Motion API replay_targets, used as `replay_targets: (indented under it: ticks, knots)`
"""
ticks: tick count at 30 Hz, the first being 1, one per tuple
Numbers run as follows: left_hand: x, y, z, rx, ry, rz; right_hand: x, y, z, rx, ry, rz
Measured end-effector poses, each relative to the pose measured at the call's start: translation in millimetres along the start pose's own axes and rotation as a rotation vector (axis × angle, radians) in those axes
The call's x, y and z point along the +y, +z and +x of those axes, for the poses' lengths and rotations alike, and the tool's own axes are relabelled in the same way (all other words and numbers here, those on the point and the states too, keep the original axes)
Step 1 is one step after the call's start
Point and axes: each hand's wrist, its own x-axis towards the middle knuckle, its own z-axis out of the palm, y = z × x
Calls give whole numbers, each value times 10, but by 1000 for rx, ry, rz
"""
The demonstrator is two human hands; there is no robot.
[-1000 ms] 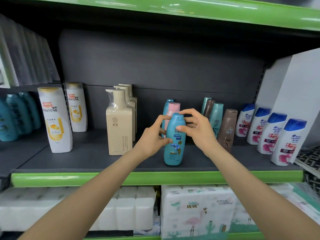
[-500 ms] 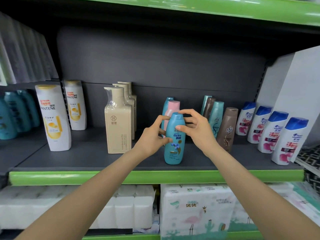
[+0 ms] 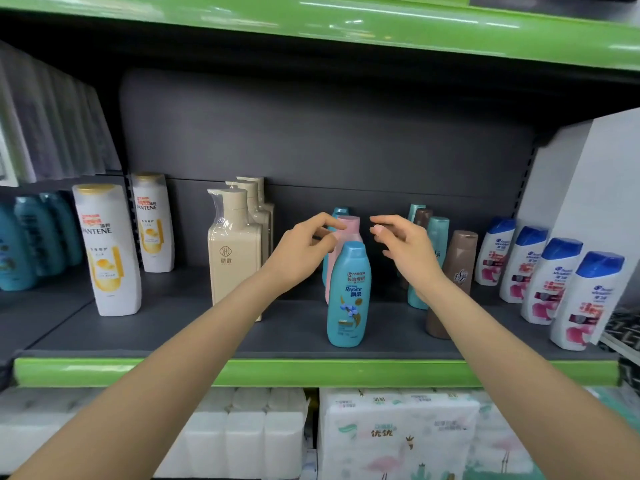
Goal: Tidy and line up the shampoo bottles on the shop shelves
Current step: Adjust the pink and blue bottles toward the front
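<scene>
Both hands have let go of the teal plastic Rejoice shampoo bottle (image 3: pixel 348 295), which a second ago they held between them near its cap; it now stands upright and alone near the front of the dark grey shelf board (image 3: pixel 180 332) with its green front lip, in about the same place as before. The left hand (image 3: pixel 300 252) has risen and hangs left of the pink bottle (image 3: pixel 347 233) behind, fingers loosely curled and grasping nothing; the right hand (image 3: pixel 403 247) hangs to that bottle's right in the same way, fingertips bent inward and free. The pink bottle and a teal one behind it stand in file directly behind the Rejoice bottle, partly hidden by it and by the left hand. Largest around them, the packs of white tissue rolls (image 3: pixel 239 441) and the flamingo-printed tissue pack (image 3: pixel 398 438) fill the shelf below. On the working shelf, two tall white Pantene bottles (image 3: pixel 109 251) stand at the left, then a file of beige pump bottles (image 3: pixel 233 254). Right of the right forearm stand brown and teal slim bottles (image 3: pixel 462 259), partly covered by that arm, and beyond them a diagonal row of white bottles with blue caps (image 3: pixel 554 282).
</scene>
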Motion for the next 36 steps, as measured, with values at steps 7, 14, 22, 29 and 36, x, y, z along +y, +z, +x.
replay_targets:
  ticks: [7,14,22,29,36]
  knots:
    - [212,146,63,-73,-338,-162,142,146,419,-208,-3,-91]
    - [215,251,29,-46,-426,-184,267,222,433,-271,-12,13]
    - [238,306,-21,27,-374,-200,222,169,280,-173,-130,37]
    - [211,356,-81,87,-253,-237,61,-109,208,-72,-156,36]
    - [200,349,-86,91,-216,-204,-109,-407,149,-100,-173,29]
